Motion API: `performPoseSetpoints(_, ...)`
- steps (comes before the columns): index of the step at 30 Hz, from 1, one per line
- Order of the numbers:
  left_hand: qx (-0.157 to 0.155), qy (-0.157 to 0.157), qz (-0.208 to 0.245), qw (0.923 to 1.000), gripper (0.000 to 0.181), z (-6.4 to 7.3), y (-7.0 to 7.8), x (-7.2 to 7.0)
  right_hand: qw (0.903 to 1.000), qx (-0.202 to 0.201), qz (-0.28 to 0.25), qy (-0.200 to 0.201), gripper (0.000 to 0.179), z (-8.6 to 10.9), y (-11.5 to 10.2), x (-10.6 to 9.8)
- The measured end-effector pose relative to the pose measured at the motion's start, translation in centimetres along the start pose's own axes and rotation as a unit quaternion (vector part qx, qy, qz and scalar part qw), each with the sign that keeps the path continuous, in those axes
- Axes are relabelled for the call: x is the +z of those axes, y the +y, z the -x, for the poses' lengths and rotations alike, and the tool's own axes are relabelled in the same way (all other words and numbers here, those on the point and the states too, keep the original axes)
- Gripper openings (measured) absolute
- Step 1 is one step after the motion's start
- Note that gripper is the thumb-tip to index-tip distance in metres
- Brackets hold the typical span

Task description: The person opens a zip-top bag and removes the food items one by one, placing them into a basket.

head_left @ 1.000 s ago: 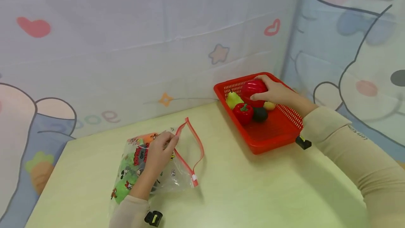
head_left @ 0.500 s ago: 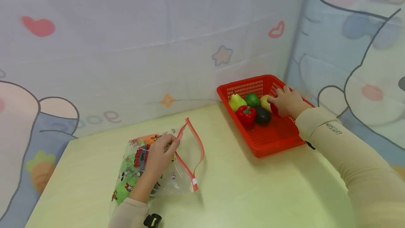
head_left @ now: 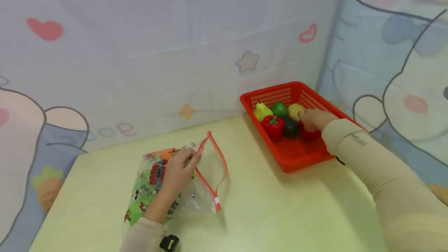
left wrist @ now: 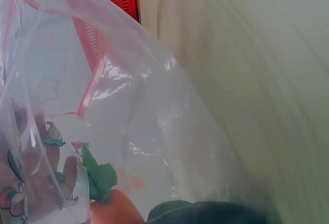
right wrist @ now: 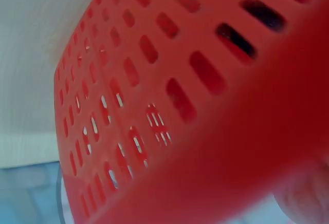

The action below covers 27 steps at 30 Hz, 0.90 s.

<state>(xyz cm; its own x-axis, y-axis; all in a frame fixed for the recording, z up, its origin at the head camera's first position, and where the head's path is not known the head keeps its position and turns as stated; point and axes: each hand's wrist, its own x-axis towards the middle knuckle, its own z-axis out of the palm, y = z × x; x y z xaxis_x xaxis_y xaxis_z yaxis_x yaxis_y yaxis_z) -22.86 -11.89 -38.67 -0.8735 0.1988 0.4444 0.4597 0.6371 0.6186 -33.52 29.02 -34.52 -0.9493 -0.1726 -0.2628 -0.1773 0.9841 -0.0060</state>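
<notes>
The left hand (head_left: pixel 180 168) pinches the red-edged clear plastic bag (head_left: pixel 199 201) at its mouth; hold that wide. The right hand (head_left: pixel 316 119) covers a rounded red item (head_left: pixel 308 133) in the red perforated plastic basket (head_left: pixel 287 167), grip hidden; secure it before lifting.

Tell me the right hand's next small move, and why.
Probably lift the right hand clear of the red item beneath it: that item seems to rest in the red basket beside the dark green fruit, while the left hand holds the bag by its open mouth.
</notes>
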Motion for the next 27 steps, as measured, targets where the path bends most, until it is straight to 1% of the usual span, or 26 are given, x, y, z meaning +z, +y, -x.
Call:
performPoseSetpoints(3,0.001,0.002,-0.002,1.0000,0.022,-0.2,0.1,-0.1,0.9997,-0.017,-0.015,0.002,0.048,-0.4,0.5,-0.4)
performPoseSetpoints(7,0.006,0.001,0.001,1.0000,0.022,-0.5,0.2,-0.2,0.9990,-0.024,-0.037,0.008,0.050,-0.3,0.7,-1.1)
performPoseSetpoints(12,0.010,0.002,0.002,0.9999,0.020,-0.8,0.2,-0.2,0.9976,-0.036,-0.037,0.045,0.059,0.8,-0.1,-2.7)
performPoseSetpoints(14,0.009,0.002,0.004,0.9999,0.020,-0.9,0.1,-0.1,0.9963,-0.053,-0.027,0.061,0.062,1.4,-0.6,-3.6)
performPoseSetpoints(17,0.007,0.004,0.005,1.0000,0.019,-1.0,0.1,0.1,0.9942,-0.077,-0.026,0.071,0.064,2.2,-1.8,-4.8)
performPoseSetpoints(21,0.013,0.013,0.004,0.9998,0.019,-1.2,0.1,0.1,0.9860,-0.135,-0.019,0.097,0.059,2.6,-4.1,-5.3)
performPoseSetpoints(24,0.018,0.017,0.004,0.9997,0.019,-1.3,0.0,0.2,0.9758,-0.183,-0.004,0.120,0.051,3.1,-6.7,-5.1)
performPoseSetpoints(27,0.019,0.020,0.004,0.9996,0.020,-1.2,-0.2,0.1,0.9634,-0.235,0.012,0.129,0.043,3.5,-10.0,-4.6)
